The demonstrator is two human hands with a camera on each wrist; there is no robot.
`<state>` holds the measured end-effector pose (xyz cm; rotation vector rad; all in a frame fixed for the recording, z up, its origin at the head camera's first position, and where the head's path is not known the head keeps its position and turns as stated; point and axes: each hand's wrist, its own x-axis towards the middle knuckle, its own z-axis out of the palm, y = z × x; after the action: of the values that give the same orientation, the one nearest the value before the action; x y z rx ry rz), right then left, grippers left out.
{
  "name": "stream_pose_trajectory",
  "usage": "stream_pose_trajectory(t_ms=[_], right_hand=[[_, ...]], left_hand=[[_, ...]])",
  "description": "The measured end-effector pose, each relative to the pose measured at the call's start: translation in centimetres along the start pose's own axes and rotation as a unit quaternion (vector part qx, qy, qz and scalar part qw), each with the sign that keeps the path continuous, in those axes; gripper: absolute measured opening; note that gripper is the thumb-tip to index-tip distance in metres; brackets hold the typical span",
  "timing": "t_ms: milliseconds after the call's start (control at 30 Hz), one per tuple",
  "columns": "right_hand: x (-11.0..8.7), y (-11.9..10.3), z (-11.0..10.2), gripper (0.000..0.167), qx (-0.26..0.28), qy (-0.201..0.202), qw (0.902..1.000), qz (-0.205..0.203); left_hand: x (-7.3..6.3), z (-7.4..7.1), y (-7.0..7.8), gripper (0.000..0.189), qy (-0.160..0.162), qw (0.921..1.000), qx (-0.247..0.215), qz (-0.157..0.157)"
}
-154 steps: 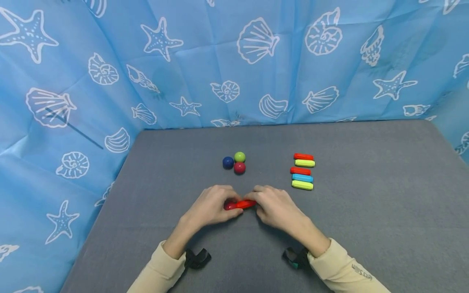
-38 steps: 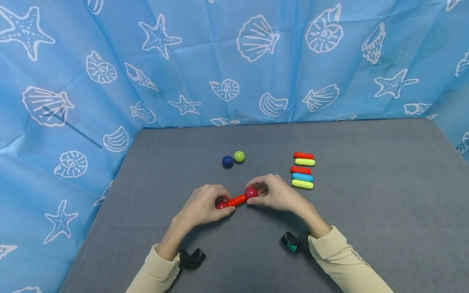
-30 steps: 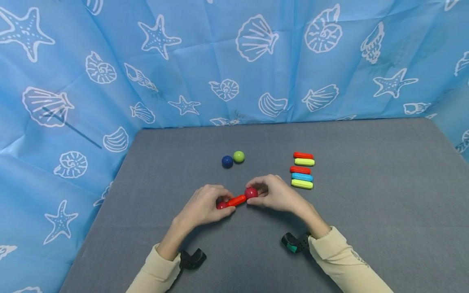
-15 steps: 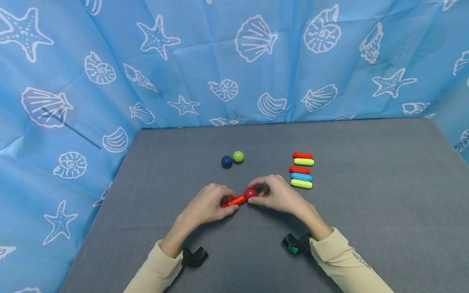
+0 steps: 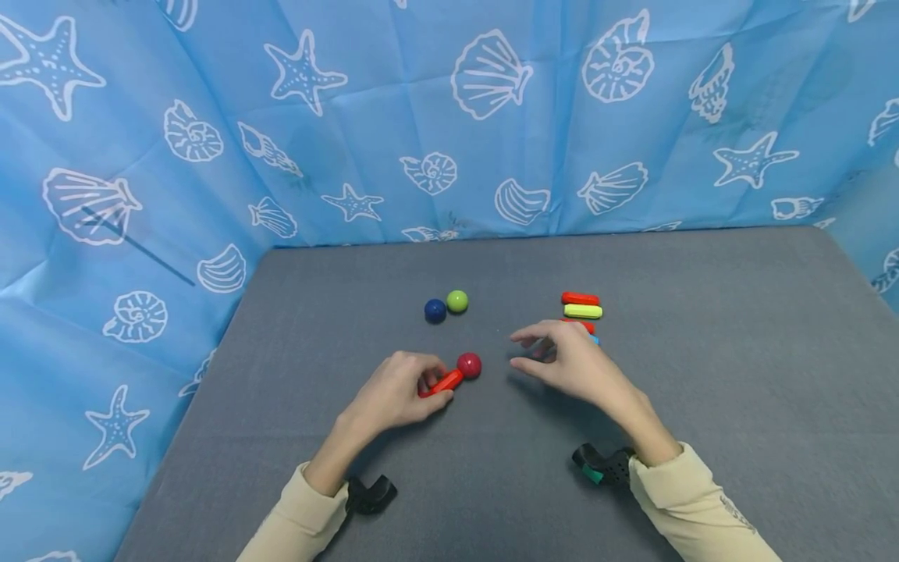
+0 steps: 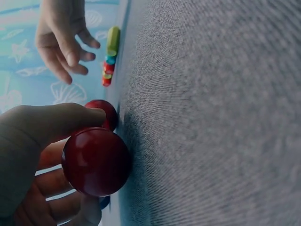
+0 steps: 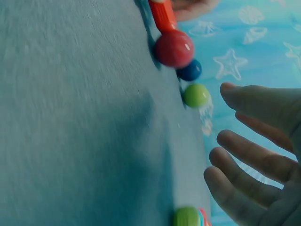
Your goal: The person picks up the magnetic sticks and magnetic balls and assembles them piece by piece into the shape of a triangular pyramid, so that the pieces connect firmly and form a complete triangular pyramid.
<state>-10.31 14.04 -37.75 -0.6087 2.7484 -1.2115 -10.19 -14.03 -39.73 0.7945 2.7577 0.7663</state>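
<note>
My left hand [image 5: 400, 390] pinches a short red stick [image 5: 447, 381] between thumb and fingers, low over the table. A glossy red ball [image 5: 469, 365] sits at the stick's far end. Another red ball [image 6: 96, 161] is at the near end, clear in the left wrist view but mostly hidden by the hand in the head view. To the right, my right hand [image 5: 579, 363] holds nothing; its fingers and thumb are spread apart. It hovers by the row of coloured sticks and covers part of it, including a yellow-green stick [image 6: 113, 41] that shows in the left wrist view.
A blue ball [image 5: 435, 311] and a green ball [image 5: 457, 301] lie side by side behind the left hand. At the back of the stick row are a red stick [image 5: 580, 298] and a yellow stick [image 5: 583, 311]. A blue shell-print curtain [image 5: 421, 117] borders the grey table [image 5: 702, 375].
Earlier, one red ball left the group at the back and came to the stick's free end in my right hand. Since half a second ago that hand has released it and moved right.
</note>
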Motion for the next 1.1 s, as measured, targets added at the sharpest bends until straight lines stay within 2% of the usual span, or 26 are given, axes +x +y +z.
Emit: stream_pose_trajectory(t_ms=[233,367,500,667,867,967,1100], right_hand=[[-1.2,1.3,-1.7,0.03,-0.057,0.057,0.9967,0.012],[-1.7,1.9,-2.4,0.029,-0.094,0.059,0.9928,0.045],[-2.0,2.5,-2.7,0.03,-0.116,0.049,0.9899,0.064],[-2.2,2.8,-2.8,0.029,-0.135,0.043,0.9876,0.067],[-2.5,2.9,-2.7,0.03,-0.151,0.019,0.985,0.081],[-2.6,3.0,-2.7,0.03,-0.154,0.011,0.9844,0.085],[-2.6,3.0,-2.5,0.027,-0.15,0.003,0.9844,0.091]], left_hand=[[0.0,-0.1,-0.1,0.04,0.004,0.9995,-0.027,-0.016],[0.1,0.0,-0.2,0.059,0.009,0.9994,-0.027,-0.022],[0.3,0.1,-0.3,0.072,0.005,0.9999,-0.008,-0.01],[0.3,0.1,-0.2,0.062,0.001,0.9999,0.002,-0.012],[0.4,0.1,-0.2,0.044,0.02,0.9976,-0.054,-0.039],[0.4,0.0,-0.2,0.031,0.029,0.9962,-0.07,-0.043],[0.2,0.1,-0.5,0.023,0.027,0.9922,-0.107,-0.057]])
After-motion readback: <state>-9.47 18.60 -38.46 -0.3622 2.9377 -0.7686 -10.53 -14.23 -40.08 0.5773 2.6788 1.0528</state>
